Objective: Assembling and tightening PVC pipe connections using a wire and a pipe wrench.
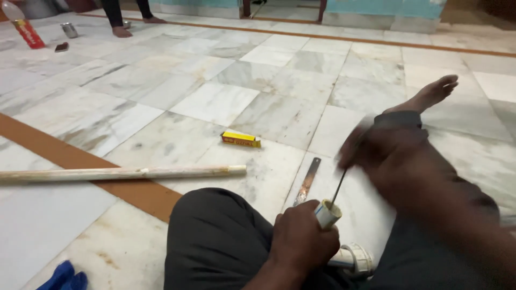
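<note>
Far left of the hands, a long white pipe (123, 173) lies on the marble floor (215, 102); a yellow box (241, 139) and a metal blade (307, 181) lie nearer. The left hand (303, 239) is clenched around a short white pipe piece (328, 214). Just above it, the blurred right hand (384, 153) pinches a thin dark stick (339, 188) dipping into the pipe's open end.

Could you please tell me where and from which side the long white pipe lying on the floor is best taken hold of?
Grip the long pipe near its middle, coming down from above with the fingers wrapped around it. It lies flat on the marble floor, and its left part runs out of view, so a hold at the near end would probably let it tip. Both hands are busy now.
</note>
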